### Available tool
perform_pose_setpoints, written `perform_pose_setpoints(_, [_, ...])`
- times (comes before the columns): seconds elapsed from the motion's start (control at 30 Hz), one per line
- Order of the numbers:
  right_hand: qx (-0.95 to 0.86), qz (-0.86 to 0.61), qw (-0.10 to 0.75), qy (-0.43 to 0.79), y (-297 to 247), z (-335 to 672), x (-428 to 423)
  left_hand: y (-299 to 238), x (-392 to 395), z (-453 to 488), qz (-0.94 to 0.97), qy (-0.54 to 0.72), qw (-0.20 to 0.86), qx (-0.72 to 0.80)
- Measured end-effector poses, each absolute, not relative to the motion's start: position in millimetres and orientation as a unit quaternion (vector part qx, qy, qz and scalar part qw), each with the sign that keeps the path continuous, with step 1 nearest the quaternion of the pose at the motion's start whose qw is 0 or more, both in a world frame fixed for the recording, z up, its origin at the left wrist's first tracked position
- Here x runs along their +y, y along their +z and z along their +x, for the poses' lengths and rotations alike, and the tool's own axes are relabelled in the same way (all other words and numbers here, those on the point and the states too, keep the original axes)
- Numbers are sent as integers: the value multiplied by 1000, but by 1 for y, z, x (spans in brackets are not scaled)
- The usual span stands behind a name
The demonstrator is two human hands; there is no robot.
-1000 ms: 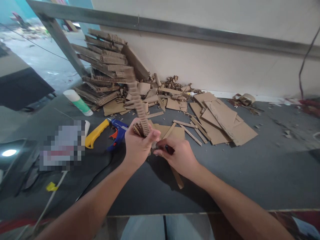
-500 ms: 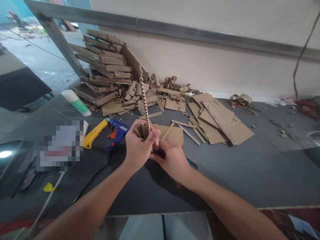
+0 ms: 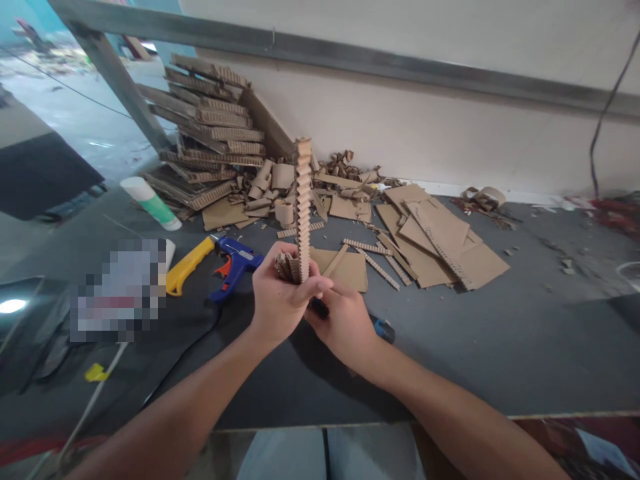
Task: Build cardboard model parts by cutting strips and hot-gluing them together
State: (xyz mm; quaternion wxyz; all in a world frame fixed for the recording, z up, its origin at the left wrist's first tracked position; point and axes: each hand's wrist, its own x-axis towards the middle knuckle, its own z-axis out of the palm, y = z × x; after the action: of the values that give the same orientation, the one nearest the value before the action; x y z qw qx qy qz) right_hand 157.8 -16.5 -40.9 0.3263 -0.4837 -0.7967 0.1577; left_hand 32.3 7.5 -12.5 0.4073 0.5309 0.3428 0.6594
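Note:
My left hand (image 3: 280, 303) is closed around a corrugated cardboard strip (image 3: 303, 207), which stands upright with its wavy side toward me. A crumpled, ridged bit of cardboard (image 3: 286, 265) is tucked in the same grip. Close against it, my right hand (image 3: 345, 327) is closed on a black and blue tool. Its dark part (image 3: 319, 308) shows by the fingers and its blue end (image 3: 384, 330) sticks out behind the hand. The tool's tip is hidden, so its exact kind cannot be told. Both hands are above the dark table (image 3: 450, 360).
A blue and yellow glue gun (image 3: 233, 263) lies left of my hands. Stacked corrugated cardboard (image 3: 220, 127) and torn scraps (image 3: 300, 183) fill the back. Flat sheets (image 3: 430, 240) and narrow strips (image 3: 380, 267) lie to the right. A white-green roll (image 3: 151, 203) is at left.
The upright strip has turned from edge-on to show its broad wavy face, and its top has shifted right. My right hand has moved slightly, and more of the blue end shows.

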Motion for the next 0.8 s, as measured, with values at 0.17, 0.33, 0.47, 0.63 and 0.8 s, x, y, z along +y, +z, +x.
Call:
perform_pose_setpoints(0.17, [-795, -423, 366, 237, -35, 162, -12, -9, 5, 33, 531, 653, 407, 356])
perform_pose_setpoints(0.33, [-803, -417, 350, 244, -34, 164, -11, -9, 4, 33, 526, 630, 415, 391])
perform_pose_setpoints(0.47, [-813, -409, 333, 248, -34, 165, -10, -11, 5, 33, 539, 619, 405, 403])
perform_pose_setpoints(0.63, [-821, -378, 339, 260, -27, 168, -8, -9, 5, 34, 555, 622, 411, 368])
perform_pose_setpoints(0.8, [-814, -395, 314, 287, -22, 171, -9, -12, 5, 37, 552, 645, 418, 322])
